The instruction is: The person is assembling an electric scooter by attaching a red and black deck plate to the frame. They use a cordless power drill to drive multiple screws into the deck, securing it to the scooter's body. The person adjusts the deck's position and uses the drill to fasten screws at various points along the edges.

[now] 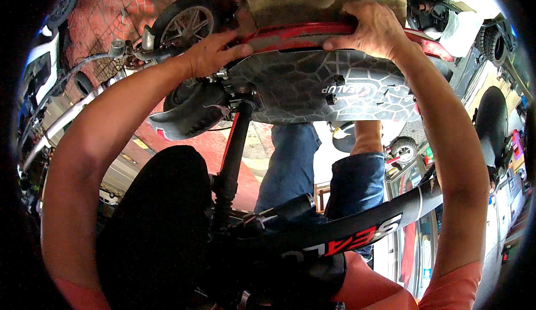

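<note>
A scooter's dark deck (312,86), with a cracked-stone pattern, lies across the middle of the view. Along its far edge runs a scuffed red side panel (301,35), long and slightly curved. My right hand (377,33) grips this panel right of its middle, thumb on the near side and fingers over the far side. At the panel's left end my left hand (215,53) is closed on it, thumb lying near the deck's corner; its fingertips are partly hidden. Nearer to me are a black post (235,148) and a black saddle (162,215).
A spoked wheel (187,25) and handlebar parts stand at the far left on red paving (106,8). A black padded tube (346,226) with lettering crosses low in front. Legs in blue jeans (290,165) show under the deck. Tyres (491,46) and other parts crowd the right.
</note>
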Demonstrator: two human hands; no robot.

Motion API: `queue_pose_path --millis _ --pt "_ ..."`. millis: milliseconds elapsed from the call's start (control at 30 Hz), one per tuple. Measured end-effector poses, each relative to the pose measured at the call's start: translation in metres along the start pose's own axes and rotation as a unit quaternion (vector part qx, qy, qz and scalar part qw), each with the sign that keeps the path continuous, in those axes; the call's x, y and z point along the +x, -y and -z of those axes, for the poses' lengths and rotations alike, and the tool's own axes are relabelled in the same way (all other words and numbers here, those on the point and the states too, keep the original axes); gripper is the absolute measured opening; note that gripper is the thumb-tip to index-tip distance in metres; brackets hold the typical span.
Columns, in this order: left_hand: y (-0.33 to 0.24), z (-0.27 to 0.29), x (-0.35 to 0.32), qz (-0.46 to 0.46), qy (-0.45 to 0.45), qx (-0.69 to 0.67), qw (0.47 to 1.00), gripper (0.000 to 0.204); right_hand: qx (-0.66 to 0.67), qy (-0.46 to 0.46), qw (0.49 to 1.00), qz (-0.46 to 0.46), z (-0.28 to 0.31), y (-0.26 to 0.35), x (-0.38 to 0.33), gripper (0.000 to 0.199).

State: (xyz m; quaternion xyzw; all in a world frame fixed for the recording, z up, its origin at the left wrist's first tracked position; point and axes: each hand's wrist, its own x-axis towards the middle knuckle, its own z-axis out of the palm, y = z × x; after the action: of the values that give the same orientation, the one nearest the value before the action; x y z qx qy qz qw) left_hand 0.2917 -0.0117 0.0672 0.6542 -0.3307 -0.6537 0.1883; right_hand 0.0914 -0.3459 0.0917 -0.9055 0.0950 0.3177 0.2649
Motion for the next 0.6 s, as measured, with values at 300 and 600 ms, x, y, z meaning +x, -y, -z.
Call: queue_pose_path --millis 300,600 --pt "-0.008 0.016 0.004 0.135 0.089 -0.075 0.984 0.086 -0.009 -0.016 0.997 0.071 -0.005 -0.008 -0.006 0.082" --pt "0.021 -0.001 0.013 0.066 0.042 -0.032 0.996 0.054 0.107 0.005 0.991 0.075 -0.009 0.009 -0.007 0.069"
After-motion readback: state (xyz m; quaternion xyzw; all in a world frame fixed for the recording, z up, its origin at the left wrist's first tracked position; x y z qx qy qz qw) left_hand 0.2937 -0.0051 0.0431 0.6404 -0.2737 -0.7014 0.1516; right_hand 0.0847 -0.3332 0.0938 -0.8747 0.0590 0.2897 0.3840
